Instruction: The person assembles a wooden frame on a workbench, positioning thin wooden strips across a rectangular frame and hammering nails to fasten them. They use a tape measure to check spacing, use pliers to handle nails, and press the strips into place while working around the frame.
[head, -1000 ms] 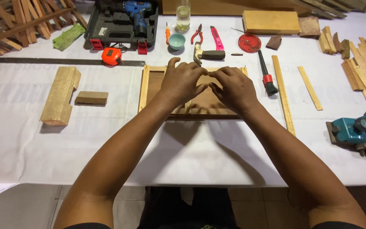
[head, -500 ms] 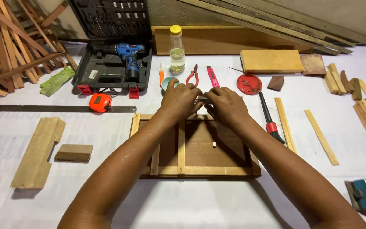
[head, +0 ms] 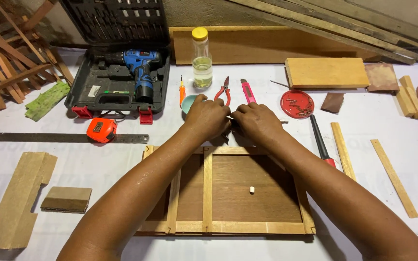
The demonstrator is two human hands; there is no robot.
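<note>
My left hand (head: 208, 117) and my right hand (head: 256, 123) meet fingertip to fingertip just beyond the far rail of a shallow wooden frame with a board bottom (head: 228, 226). The fingers of both hands are curled down over a small dark thing between them, and I cannot make out what it is. A small white peg (head: 251, 189) lies on the board inside the frame. My forearms reach across the frame from the near side.
Behind the hands lie a teal cup (head: 187, 103), red pliers (head: 224, 91), a pink utility knife (head: 247, 91), a clear bottle (head: 202, 59) and a red dish of nails (head: 297, 103). A drill case (head: 117, 82), tape measure (head: 101, 129) and steel ruler (head: 59, 137) sit left; wood strips (head: 393, 176) right.
The view has tilted up and closer, so the frame now sits lower in view. My hands have moved from over the frame to just beyond its far rail, still joined.
</note>
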